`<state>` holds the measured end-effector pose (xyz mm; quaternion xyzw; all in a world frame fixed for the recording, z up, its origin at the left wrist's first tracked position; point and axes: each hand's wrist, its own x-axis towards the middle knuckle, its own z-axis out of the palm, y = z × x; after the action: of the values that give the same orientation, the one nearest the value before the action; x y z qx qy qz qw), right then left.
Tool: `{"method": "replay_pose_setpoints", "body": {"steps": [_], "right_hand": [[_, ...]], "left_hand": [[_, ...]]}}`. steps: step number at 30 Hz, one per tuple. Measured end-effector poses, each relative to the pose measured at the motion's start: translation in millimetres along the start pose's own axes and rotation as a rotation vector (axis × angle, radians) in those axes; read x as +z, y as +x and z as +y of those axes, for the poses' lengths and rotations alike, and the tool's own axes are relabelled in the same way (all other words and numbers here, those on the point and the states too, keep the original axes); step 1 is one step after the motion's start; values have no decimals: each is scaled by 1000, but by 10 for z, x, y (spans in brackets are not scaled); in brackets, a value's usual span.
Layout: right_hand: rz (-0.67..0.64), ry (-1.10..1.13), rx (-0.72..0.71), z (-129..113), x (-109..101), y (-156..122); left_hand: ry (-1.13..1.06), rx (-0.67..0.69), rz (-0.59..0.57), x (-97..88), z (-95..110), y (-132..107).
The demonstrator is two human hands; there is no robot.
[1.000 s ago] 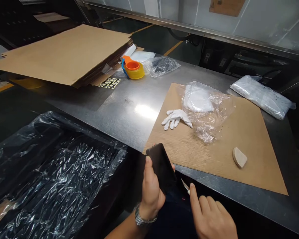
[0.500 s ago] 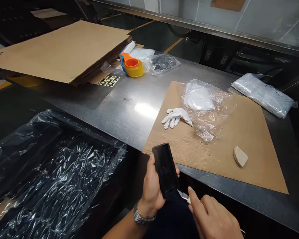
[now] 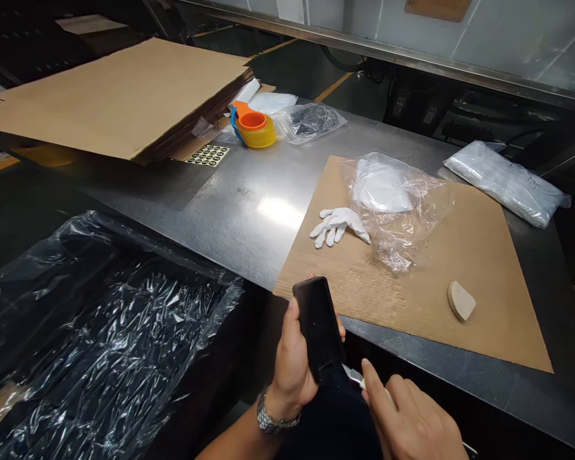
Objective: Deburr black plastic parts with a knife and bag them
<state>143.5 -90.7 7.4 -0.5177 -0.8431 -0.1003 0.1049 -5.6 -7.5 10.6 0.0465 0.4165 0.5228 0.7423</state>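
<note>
1. Overall med-dim; mid-table OK, corners drop to near-blk, esp. upper L + lower R.
2. Light prob. from overhead: one blown-out wht patch on metal table [image 3: 225, 207], approx. ctr.
3. Blk liner [image 3: 134, 338]: lots of sm. glints along creases; clear bag [image 3: 402, 230] has thin highlights too.
4. Cardboard sheet [image 3: 489, 275]: matte, fairly even light.
5. Cardboard stack [image 3: 129, 96]: top bright, side + table below in deep shadow.
6. Blk case [image 3: 320, 329] in L hand [image 3: 292, 358]: inside v. dark, detail mostly lost; blade [image 3: 351, 374] catches light.
7. Focus decent; R hand [image 3: 407, 412] sl. soft; sticker sheet [image 3: 207, 155] print too sm. to read.
8. Wide-angle stretch twd edges.
</note>
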Motion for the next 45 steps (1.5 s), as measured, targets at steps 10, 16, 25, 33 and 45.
{"method": "replay_pose_setpoints", "body": {"steps": [10, 16, 25, 33, 45], "right_hand": [[66, 110, 28, 30, 1, 56], [7, 228, 81, 36, -30, 116], [16, 73, 26, 21, -1, 125], [-157, 246, 107, 27, 110, 41], [-836, 2000, 663, 72, 135, 19]], "left_hand": [[23, -89, 34, -37, 10, 38], [70, -81, 17, -35, 5, 45], [161, -66, 14, -55, -3, 49], [371, 109, 3, -44, -41, 24], [66, -67, -128, -10, -1, 98]]}}
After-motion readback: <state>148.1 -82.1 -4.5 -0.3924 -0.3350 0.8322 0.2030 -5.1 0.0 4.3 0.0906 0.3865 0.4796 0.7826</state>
